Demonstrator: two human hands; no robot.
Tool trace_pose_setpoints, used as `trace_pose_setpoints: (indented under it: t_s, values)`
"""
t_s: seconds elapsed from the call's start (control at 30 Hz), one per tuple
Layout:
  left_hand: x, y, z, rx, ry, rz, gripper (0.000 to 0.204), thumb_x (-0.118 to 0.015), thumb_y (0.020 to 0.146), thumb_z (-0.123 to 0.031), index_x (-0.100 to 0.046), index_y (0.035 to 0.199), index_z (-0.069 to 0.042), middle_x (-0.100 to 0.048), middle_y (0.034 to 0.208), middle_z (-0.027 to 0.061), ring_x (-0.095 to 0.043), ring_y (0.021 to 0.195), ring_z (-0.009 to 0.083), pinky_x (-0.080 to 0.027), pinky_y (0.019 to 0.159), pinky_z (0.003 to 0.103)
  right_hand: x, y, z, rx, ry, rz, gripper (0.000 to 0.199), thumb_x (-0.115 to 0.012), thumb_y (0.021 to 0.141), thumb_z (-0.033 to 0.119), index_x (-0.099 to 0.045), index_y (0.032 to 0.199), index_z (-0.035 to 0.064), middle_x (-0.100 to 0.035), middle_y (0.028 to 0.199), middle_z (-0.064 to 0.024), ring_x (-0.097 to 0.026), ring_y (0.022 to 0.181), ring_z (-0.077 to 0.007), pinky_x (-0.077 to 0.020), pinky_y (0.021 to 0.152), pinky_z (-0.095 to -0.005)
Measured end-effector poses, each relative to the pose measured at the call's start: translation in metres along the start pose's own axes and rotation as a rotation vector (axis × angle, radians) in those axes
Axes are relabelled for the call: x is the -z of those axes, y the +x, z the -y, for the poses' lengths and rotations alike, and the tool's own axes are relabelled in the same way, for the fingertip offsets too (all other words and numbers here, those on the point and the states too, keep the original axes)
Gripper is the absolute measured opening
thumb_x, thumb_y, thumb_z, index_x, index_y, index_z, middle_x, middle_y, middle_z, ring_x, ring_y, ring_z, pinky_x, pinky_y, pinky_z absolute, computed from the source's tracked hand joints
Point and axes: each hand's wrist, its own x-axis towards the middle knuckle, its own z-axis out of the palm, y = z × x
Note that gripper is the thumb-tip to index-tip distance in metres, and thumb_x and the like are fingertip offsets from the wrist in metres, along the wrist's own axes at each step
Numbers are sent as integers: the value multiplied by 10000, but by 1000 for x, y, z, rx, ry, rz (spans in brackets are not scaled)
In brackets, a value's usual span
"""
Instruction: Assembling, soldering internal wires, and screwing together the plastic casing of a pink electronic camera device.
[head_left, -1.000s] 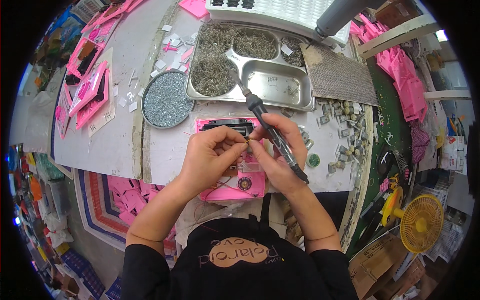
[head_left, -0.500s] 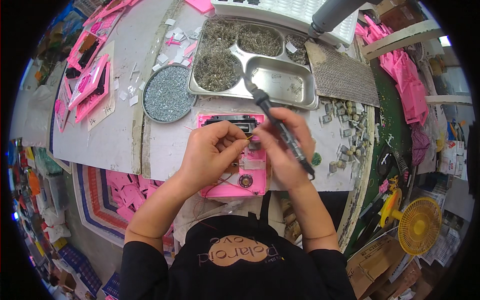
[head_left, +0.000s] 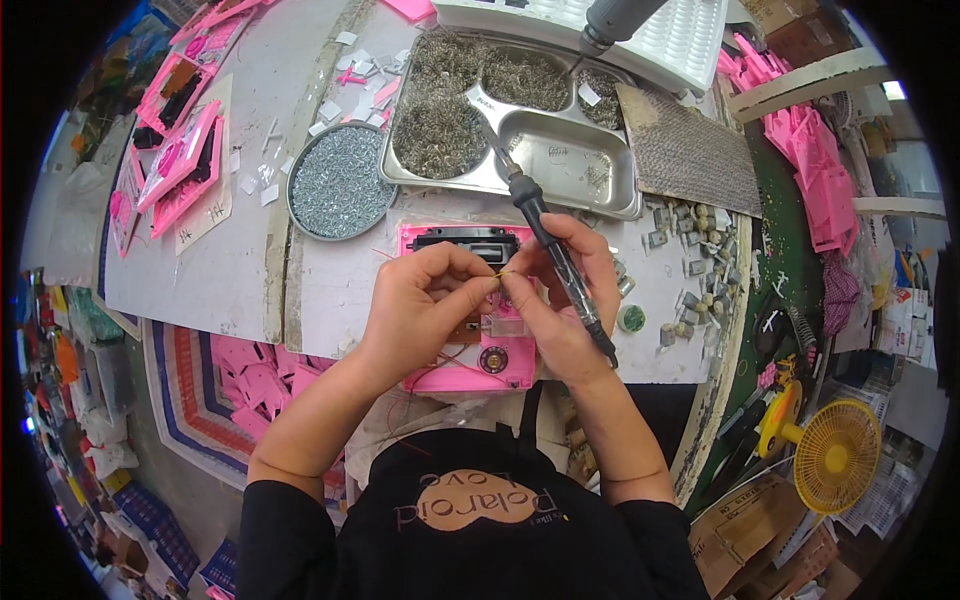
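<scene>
Your left hand (head_left: 425, 310) is pinched shut, thumb and forefinger closed on a thin wire (head_left: 497, 277) right where it meets your right hand (head_left: 560, 300). That keeps the wire end steady over the pink casing (head_left: 470, 375) lying flat on the desk (head_left: 330, 290) directly beneath both hands. Your right hand is curled around the soldering iron (head_left: 555, 255), gripped along its black handle like a pen, while its fingertips also meet the wire. The iron's tip points up and away from you, so the hot end stays clear of your fingers and the casing. Whether the wire is already joined to the small board in the casing I cannot tell; your fingers cover that spot.

Just beyond your hands sits the metal tray (head_left: 560, 165), its compartments heaped with fine metal parts, and the iron's tip hangs over its near edge. To the left of it, the round dish of screws (head_left: 340, 185) lies within reach of your left hand. To the right of your right hand, small metal parts (head_left: 690, 270) are scattered up to the desk's curved edge, leaving little room there. Bare surface opens to the left of your left hand, before the pink frames (head_left: 175, 165) stacked farther out.
</scene>
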Motion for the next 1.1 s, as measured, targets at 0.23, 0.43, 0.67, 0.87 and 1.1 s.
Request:
trace_pose_setpoints:
  t_s: [0.23,0.43,0.67,0.87,1.1]
  values:
    - [2,2,2,65,-176,7,85,-684,997,-85,-666,1027,-7,-686,836,12,-673,750,50,-597,578,227,1,-4,-11,58,-130,65,576,-693,869,-125,-487,1379,45,-606,1146,-78,-652,976,-140,-544,849,-280]
    - [-1,-3,1,-22,81,20,43,-686,960,-34,-666,982,-3,-665,828,20,-639,687,56,-509,525,222,10,0,0,349,-491,115,542,-739,845,-93,-533,1329,39,-620,1094,-90,-647,977,-152,-530,819,-286]
    - [-14,7,2,-725,849,-169,156,-782,723,-40,-724,858,-91,-615,968,54,-597,854,241,-427,783,386,91,-40,33,295,-258,-258,324,-764,893,44,-565,1148,19,-559,851,-43,-491,740,-96,-378,656,-227]
    - [-22,6,6,-605,1015,-130,151,-792,658,-76,-732,792,-112,-565,1067,62,-501,1014,292,-354,906,422,105,-69,34,96,-321,4,219,-768,822,48,-641,996,14,-552,699,-10,-442,580,-82,-332,537,-244]
    - [-22,6,2,-555,1079,-102,157,-796,649,-83,-734,790,-108,-542,1069,64,-485,1018,294,-344,915,418,98,-61,28,161,-381,65,224,-770,775,27,-652,963,47,-498,609,0,-431,493,-112,-303,468,-269]
